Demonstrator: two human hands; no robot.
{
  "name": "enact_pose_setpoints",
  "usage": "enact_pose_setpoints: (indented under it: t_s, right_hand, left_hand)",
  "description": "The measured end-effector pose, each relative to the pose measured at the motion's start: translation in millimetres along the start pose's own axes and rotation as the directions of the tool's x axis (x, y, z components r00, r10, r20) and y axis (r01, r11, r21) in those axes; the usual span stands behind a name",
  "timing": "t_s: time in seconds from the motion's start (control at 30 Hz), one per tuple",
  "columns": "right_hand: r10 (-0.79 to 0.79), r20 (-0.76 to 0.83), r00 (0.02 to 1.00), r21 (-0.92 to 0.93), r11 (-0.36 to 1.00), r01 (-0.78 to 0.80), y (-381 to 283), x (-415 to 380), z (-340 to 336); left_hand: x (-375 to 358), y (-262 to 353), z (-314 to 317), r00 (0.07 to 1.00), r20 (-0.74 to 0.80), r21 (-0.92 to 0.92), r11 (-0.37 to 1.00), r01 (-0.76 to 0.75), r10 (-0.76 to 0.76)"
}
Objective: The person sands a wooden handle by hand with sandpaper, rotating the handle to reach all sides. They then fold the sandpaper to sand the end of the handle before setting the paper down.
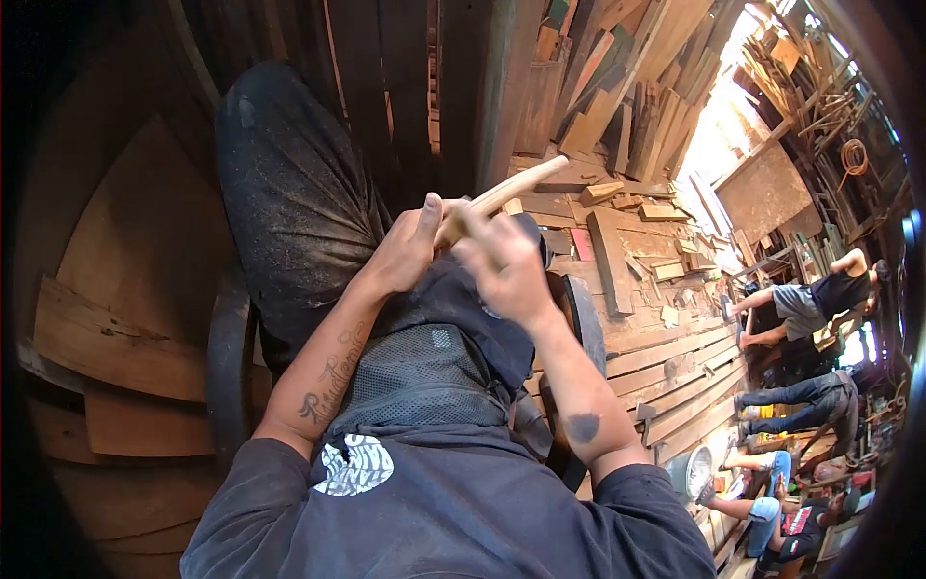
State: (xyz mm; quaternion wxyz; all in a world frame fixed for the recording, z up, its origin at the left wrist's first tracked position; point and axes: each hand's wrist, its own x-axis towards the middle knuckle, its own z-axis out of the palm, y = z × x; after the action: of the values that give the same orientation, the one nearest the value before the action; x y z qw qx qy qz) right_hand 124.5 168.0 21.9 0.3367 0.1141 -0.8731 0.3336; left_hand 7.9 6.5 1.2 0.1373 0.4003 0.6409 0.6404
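Note:
A pale wooden stick point(526, 183) slants up to the right above my lap, its far end rounded. My left hand point(407, 246) is closed round its lower end, with the thumb raised along it. Against the stick's near part, my right hand point(502, 265) is smeared by motion. Its fingers are bent near the wood, and whether they hold anything is too blurred to tell. Below both hands lies dark mesh cloth point(424, 376) on my lap.
Wood offcuts point(666, 212) and a long block point(610, 262) lie on the slatted floor to the right. Planks lean at the top. Several people point(805, 400) are at the far right, near a metal bucket point(690, 471). Curved boards point(125, 338) stand at left.

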Motion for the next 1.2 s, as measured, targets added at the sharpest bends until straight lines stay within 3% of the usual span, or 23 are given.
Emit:
enact_pose_setpoints:
  t_s: [0.03, 0.07, 0.1, 0.17, 0.23, 0.3, 0.37, 0.43, 0.47, 0.5, 0.57, 0.63, 0.7, 0.77, 0.83, 0.97, 1.07, 1.17, 1.2]
  right_hand:
    - [-0.017, -0.107, 0.994, -0.067, 0.998, 0.010, 15.3, 7.4, -8.2]
    - [0.091, -0.220, 0.971, -0.098, 0.989, -0.114, 31.4, 11.2, -16.6]
    - [0.228, -0.264, 0.937, -0.051, 0.967, -0.250, 40.5, 15.0, -27.2]
    - [0.241, -0.293, 0.925, -0.045, 0.963, -0.265, 56.4, 10.1, -27.4]
    - [0.064, -0.150, 0.987, -0.043, 0.997, -0.071, 35.1, 2.5, -15.4]
    - [0.109, 0.111, 0.988, -0.001, 0.994, -0.110, -4.5, -2.8, -15.3]
    - [0.001, 0.143, 0.990, -0.057, 0.998, 0.007, 2.8, -0.3, -22.2]
    - [0.032, -0.109, 0.994, -0.116, 0.992, -0.044, 29.4, 8.6, -33.6]
    - [0.236, -0.214, 0.948, 0.005, 0.971, -0.241, 40.2, 10.6, -42.2]
    - [0.145, -0.327, 0.934, -0.090, 0.979, -0.183, 51.6, 17.8, -47.9]
    - [0.196, -0.340, 0.920, -0.099, 0.965, -0.242, 63.2, 7.4, -45.7]
    - [0.207, -0.167, 0.964, -0.031, 0.976, -0.215, 30.8, 3.8, -27.0]
    - [0.048, -0.034, 0.998, -0.022, 0.999, -0.049, 5.0, 1.1, -6.3]
    - [-0.060, -0.005, 0.998, 0.030, 0.998, 0.060, -3.1, 1.6, 4.9]
    - [-0.038, 0.018, 0.999, -0.110, 0.993, 0.039, 5.6, 6.9, -14.1]
    - [0.221, -0.309, 0.925, -0.128, 0.954, -0.271, 45.7, 12.4, -43.0]
    - [0.205, -0.198, 0.959, -0.128, 0.964, -0.232, 16.4, 6.7, -27.0]
    - [0.001, 0.083, 0.997, 0.057, 0.998, -0.006, -12.0, -1.9, -0.8]
    - [-0.007, 0.106, 0.994, 0.052, 0.999, 0.001, -13.6, -0.9, -1.3]
  left_hand:
    - [-1.4, 4.5, -0.5, 0.998, 0.027, 0.006, 0.999, 0.050, -0.050]
    - [-1.3, 6.3, 1.1, 0.999, 0.008, 0.028, 0.999, 0.044, -0.044]
    - [-1.8, 6.7, 1.7, 0.999, 0.023, 0.028, 0.999, 0.037, -0.038]
    - [-1.7, 7.1, -0.5, 0.998, 0.051, 0.036, 0.999, 0.021, -0.023]
    - [-1.2, 4.3, -1.2, 0.999, 0.035, 0.004, 0.999, 0.031, -0.032]
    - [-0.9, 2.1, -1.8, 0.998, 0.038, -0.040, 0.998, 0.048, -0.046]
    - [-1.0, 2.0, -1.3, 0.997, 0.045, -0.102, 0.993, 0.067, -0.062]
    - [-2.1, 8.2, -0.7, 0.996, 0.018, -0.014, 0.997, 0.082, -0.082]
    - [-2.3, 9.4, -0.8, 0.997, 0.022, 0.008, 0.997, 0.075, -0.075]
    - [-2.2, 10.4, -0.4, 0.997, 0.028, 0.028, 0.997, 0.067, -0.068]
    - [-2.6, 12.7, 1.4, 0.997, 0.016, 0.008, 0.998, 0.070, -0.070]
    - [-3.4, 8.6, 2.7, 0.997, 0.016, -0.019, 0.997, 0.072, -0.072]
    - [-1.1, 0.6, -0.5, 0.997, 0.026, -0.044, 0.997, 0.067, -0.066]
    - [-1.3, 2.5, -2.3, 0.999, 0.016, -0.064, 0.997, 0.032, -0.031]
    - [0.4, -1.5, -0.6, 0.999, 0.030, -0.096, 0.995, -0.020, 0.023]
    - [-2.7, 7.5, 0.3, 0.999, 0.042, 0.011, 1.000, 0.005, -0.005]
    - [-2.9, 5.3, -2.0, 0.998, 0.054, -0.016, 1.000, 0.013, -0.012]
    - [-4.3, 6.1, -0.7, 0.997, 0.037, -0.096, 0.993, 0.075, -0.071]
    - [-2.3, 3.0, 1.9, 1.000, 0.007, -0.112, 0.993, 0.028, -0.028]
